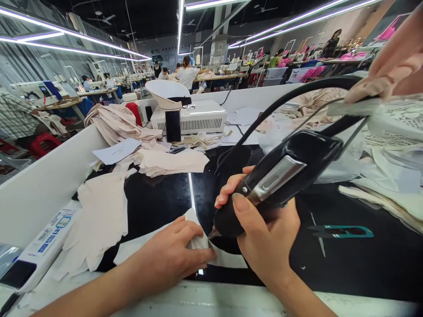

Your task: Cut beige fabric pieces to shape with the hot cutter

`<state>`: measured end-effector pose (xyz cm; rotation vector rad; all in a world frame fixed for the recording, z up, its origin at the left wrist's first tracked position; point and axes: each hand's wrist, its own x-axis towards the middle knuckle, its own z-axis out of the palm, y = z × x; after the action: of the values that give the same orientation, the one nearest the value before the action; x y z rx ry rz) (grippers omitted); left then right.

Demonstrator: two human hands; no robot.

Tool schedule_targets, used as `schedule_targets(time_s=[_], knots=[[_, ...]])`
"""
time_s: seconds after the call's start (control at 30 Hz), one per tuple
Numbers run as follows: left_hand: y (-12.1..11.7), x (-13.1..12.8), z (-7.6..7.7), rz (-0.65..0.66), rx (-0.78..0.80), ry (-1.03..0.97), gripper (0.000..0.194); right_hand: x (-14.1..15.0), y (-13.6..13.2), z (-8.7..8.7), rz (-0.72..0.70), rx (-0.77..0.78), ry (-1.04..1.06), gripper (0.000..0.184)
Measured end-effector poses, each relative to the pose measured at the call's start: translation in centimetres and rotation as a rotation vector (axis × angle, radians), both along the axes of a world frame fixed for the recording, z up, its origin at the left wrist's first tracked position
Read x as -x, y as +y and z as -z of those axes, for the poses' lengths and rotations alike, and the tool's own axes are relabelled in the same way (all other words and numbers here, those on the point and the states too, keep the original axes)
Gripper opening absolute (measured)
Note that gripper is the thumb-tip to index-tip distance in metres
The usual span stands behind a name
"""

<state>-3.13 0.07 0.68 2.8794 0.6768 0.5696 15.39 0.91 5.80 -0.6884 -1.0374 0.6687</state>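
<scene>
My right hand [264, 237] is wrapped around a thick black corded hand tool [280, 176] with a silver lever on its side. The tool is tilted, its narrow metal tip pointing down to the left, close to the fingers of my left hand [168, 248]. My left hand is closed on a folded piece of white fabric [194, 224], its thumb and fingertips pressing near the tip. A pale strip of the fabric [228, 259] lies under both hands on the black work surface [155, 198]. Whether the tip touches the fabric, I cannot tell.
Teal thread snips [346, 231] lie at right. Cut beige pieces [102, 211] are stacked left, beside a white-and-blue box [49, 237]. A phone [173, 126] leans on a vented white machine [201, 116]. Beige cloth [373, 90] hangs around the tool's cable. People sit at benches beyond.
</scene>
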Motion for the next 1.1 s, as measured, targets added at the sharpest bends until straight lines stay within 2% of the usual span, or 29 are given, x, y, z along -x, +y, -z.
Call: schedule_targets(time_s=[0.13,0.37,0.57,0.63,0.73,0.83,0.97,1.03,1.1], knots=[[0.0,0.1,-0.1,-0.012,0.03,-0.015,0.018,0.1,0.3,0.0,0.009,-0.004,0.044,0.034],[0.3,0.1,0.0,-0.011,0.058,-0.033,0.022,0.6,1.0,0.4,0.004,-0.01,-0.024,0.021],[1.2,1.0,-0.1,-0.021,0.113,-0.069,0.026,-0.8,1.0,0.2,0.057,0.019,-0.036,0.028],[2.2,1.3,-0.2,-0.105,0.098,-0.085,0.025,-1.6,1.0,0.0,0.11,0.042,-0.075,0.033],[3.8,1.2,-0.4,-0.322,0.079,0.006,0.02,-2.8,0.9,-0.2,0.188,0.072,-0.164,0.037],[4.9,0.6,-0.6,-0.488,0.171,0.059,0.011,-4.1,0.8,-0.2,0.217,0.09,-0.266,0.038],[5.1,-0.1,-0.5,-0.468,0.385,-0.092,0.01,-5.8,0.1,1.5,0.274,0.19,-0.375,0.056],[5.1,-0.1,-0.3,-0.442,0.451,-0.169,0.013,-6.8,-0.8,3.1,0.356,0.213,-0.321,0.067],[5.2,0.0,-0.1,-0.43,0.545,-0.27,0.015,-7.9,-2.3,4.8,0.453,0.232,-0.236,0.066]])
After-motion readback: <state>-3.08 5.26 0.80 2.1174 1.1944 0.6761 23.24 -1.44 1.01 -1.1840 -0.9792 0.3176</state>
